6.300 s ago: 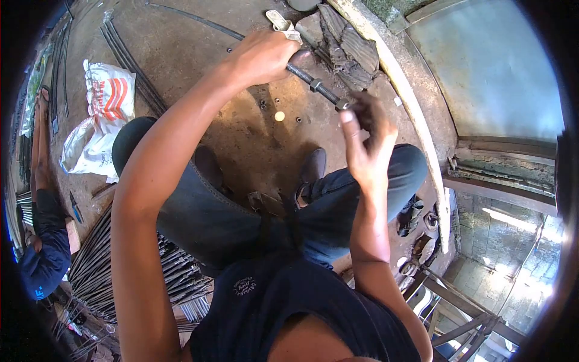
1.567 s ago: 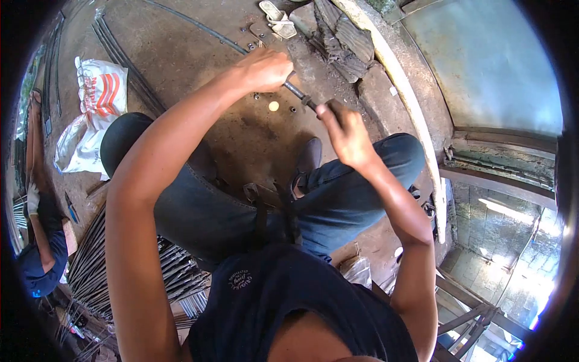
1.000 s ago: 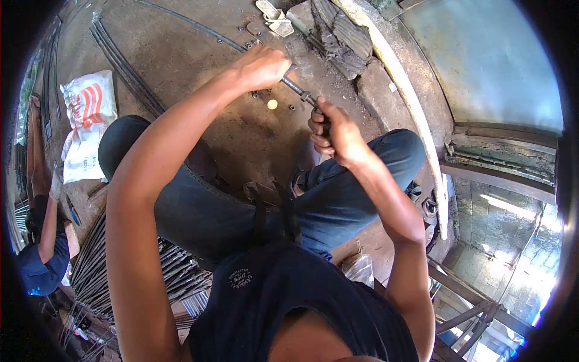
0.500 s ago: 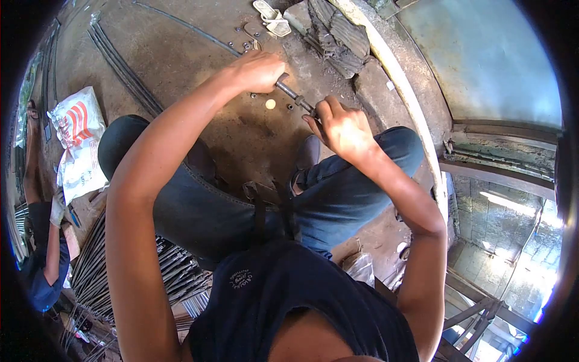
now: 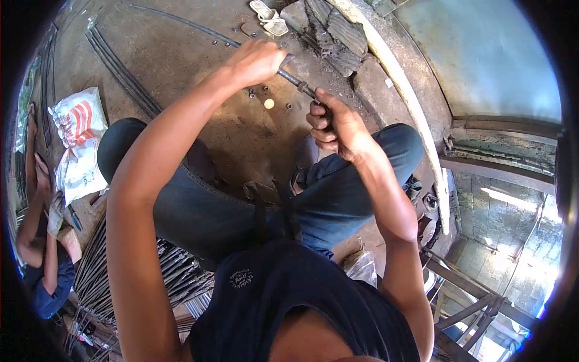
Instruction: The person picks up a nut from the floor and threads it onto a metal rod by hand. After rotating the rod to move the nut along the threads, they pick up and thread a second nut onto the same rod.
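Observation:
My left hand [image 5: 256, 62] is closed around a long dark metal rod [image 5: 187, 24], which runs along the ground toward the upper left. A small curved metal edge [image 5: 287, 60] juts out beside that hand's knuckles. Between my hands the rod shows bare, with a nut-like collar [image 5: 304, 88] on it. Just past this collar, my right hand [image 5: 335, 123] is wrapped around the rod's near end, fingers curled and thumb along the top; its palm hides what is inside. Several small nuts [image 5: 289, 106] and a pale round disc [image 5: 269, 104] lie on the ground below.
Several long rods [image 5: 120, 72] and a white sack [image 5: 81, 142] lie at left, near another person's gloved hand [image 5: 55, 214]. A bundle of rods [image 5: 96, 271] lies behind my leg. A sandal [image 5: 268, 18], dark slabs [image 5: 338, 36] and a pale curved pipe [image 5: 404, 78] border the far side.
My right hand has turned over on the rod's end, so its curled fingers now face the camera. My left hand and the rod have shifted slightly up. The other person at left has moved.

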Motion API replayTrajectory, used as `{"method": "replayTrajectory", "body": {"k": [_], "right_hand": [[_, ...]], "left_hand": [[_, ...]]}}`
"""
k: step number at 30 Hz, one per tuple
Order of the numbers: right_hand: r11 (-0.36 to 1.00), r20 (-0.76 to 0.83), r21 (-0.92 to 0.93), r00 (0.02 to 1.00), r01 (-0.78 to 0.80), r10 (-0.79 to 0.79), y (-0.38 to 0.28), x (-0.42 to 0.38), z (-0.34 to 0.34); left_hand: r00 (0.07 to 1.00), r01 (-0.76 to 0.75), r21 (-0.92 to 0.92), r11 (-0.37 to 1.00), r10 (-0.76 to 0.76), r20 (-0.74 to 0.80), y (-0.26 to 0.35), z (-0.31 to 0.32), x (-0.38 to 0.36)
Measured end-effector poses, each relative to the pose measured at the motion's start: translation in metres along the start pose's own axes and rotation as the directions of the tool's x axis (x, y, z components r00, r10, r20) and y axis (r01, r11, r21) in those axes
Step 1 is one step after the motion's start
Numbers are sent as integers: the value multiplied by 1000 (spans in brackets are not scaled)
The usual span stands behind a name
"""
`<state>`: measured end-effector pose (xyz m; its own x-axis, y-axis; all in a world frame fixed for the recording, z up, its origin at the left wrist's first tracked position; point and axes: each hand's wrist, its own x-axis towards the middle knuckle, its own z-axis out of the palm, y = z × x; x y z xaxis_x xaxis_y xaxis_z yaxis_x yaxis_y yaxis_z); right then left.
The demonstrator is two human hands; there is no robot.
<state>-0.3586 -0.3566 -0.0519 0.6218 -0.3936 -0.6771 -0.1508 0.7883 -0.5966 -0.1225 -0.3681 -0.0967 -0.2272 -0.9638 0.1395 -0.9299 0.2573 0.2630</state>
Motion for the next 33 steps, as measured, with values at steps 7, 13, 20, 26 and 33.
{"method": "replayTrajectory", "body": {"k": [7, 13, 20, 26, 33], "right_hand": [[-476, 451, -873, 556, 109, -698, 4, -5, 4], [-690, 601, -716, 593, 103, -535, 10, 4, -5], [999, -222, -40, 974, 30, -38, 4, -9, 38], [-52, 156, -981, 592, 189, -790, 13, -9, 17], [-454, 422, -883, 621, 117, -661, 16, 1, -1]], "left_hand": [[979, -11, -22, 1000, 15, 201, -1, -13, -3], [979, -2, -47, 999, 11, 204, -9, 5, -8], [998, -1, -6, 1000, 0, -60, -4, 2, -10], [1000, 13, 1, 1000, -13, -2, 2, -7, -9], [993, -27, 4, 1000, 26, 112, 1, 6, -10]]}}
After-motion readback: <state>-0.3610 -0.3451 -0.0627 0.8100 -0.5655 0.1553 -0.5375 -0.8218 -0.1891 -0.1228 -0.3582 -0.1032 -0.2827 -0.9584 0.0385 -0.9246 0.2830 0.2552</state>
